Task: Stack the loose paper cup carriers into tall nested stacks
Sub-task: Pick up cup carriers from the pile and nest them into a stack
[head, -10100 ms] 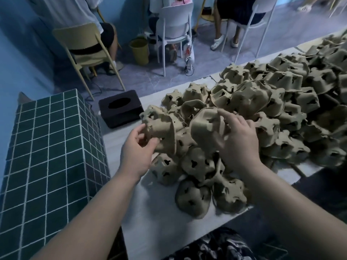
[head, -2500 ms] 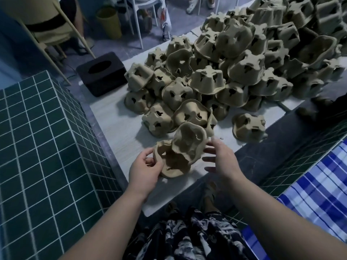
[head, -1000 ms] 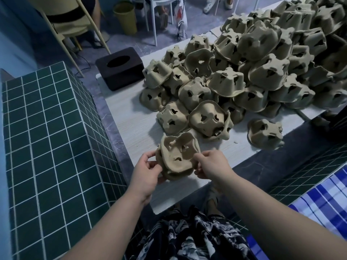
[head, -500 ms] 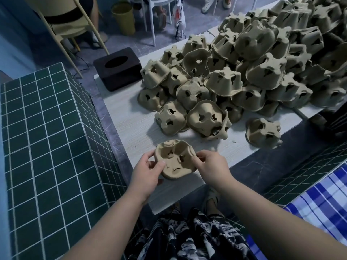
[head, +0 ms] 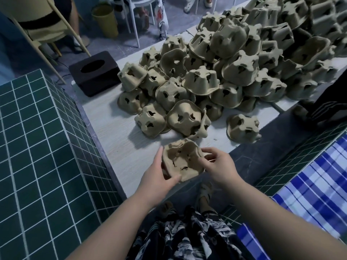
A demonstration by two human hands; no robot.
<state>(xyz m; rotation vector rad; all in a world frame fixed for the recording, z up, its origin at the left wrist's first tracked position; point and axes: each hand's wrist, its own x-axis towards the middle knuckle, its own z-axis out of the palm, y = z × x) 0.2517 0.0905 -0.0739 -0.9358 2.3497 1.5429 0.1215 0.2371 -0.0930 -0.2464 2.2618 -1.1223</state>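
Head view. Two pulp cup carriers [head: 181, 162], one seated inside the other with cavities facing up, sit at the near edge of the pale surface [head: 112, 132]. A second ago the upper carrier stood tilted above the lower one; half a second ago it had dropped flush, and now the pair reads as a single nested unit, the start of a stack. The left hand [head: 159, 175] holds the near-left rim, its fingers [head: 158, 153] extended along the side wall and the thumb laid against the front edge. The right hand [head: 218, 166] pinches the right rim, with thumb and fingers [head: 208, 150] curled narrowly onto the edge.

The judgement from this: the first nesting is done and the stack is only two carriers high, so nearly all of the task remains. The loose heap [head: 234, 62] of carriers, most lying bottom-up, covers the far part of the surface, and one stray carrier [head: 242, 128] lies apart near the right edge.

A dark tissue box [head: 94, 73] stands at the far-left corner beside green tiling [head: 37, 147]. No brand, label or writing is legible anywhere in view.
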